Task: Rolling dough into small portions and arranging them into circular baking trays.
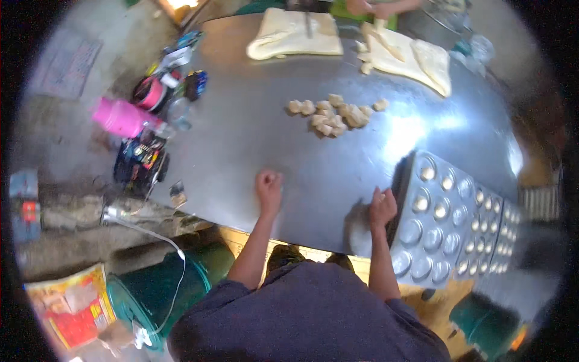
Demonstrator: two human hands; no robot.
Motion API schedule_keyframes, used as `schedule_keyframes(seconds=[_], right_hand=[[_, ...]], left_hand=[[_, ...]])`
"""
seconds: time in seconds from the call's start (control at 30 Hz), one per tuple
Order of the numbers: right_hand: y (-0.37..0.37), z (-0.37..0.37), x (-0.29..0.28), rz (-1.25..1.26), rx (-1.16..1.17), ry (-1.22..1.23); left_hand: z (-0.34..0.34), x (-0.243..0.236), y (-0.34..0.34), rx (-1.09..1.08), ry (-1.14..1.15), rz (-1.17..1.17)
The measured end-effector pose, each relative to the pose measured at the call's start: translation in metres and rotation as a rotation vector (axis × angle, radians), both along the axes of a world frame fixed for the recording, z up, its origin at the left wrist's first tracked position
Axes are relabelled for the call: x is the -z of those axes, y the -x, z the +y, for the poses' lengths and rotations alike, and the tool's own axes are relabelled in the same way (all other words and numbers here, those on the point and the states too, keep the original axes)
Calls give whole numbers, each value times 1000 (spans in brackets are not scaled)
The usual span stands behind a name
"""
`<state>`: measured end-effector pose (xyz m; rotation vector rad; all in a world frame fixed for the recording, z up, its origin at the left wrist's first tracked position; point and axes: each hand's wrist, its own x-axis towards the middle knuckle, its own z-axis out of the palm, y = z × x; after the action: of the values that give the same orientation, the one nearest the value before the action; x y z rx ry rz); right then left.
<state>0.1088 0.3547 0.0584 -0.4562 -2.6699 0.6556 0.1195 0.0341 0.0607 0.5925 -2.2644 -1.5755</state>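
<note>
My left hand (268,186) is closed, low over the metal table near its front edge. Its fingers curl inward and hide whatever may be in them. To the right, my right hand (382,208) is also closed, beside the near left edge of a muffin tray (432,222); its contents cannot be made out. Pale dough balls (441,209) sit in some of the tray's round cups, while other cups hold none. Beyond my hands, a loose cluster of cut dough pieces (329,117) lies mid-table.
Large folded dough slabs (295,35) (410,57) lie at the far edge, where another person's hands (383,8) touch the right slab. A pink bottle (123,117) and assorted containers crowd the left edge. More filled trays (482,229) stand right. Below left is a green bin (160,289).
</note>
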Motion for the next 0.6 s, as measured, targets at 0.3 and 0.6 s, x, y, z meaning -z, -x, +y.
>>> schedule_keyframes(seconds=[0.3,0.6], right_hand=[[67,-23,33,178,-662,-403],[4,-61,20,-232,-456,65]], left_hand=[[-84,30,27,153,1106,-63],[-10,31,-69,176,405,-186]])
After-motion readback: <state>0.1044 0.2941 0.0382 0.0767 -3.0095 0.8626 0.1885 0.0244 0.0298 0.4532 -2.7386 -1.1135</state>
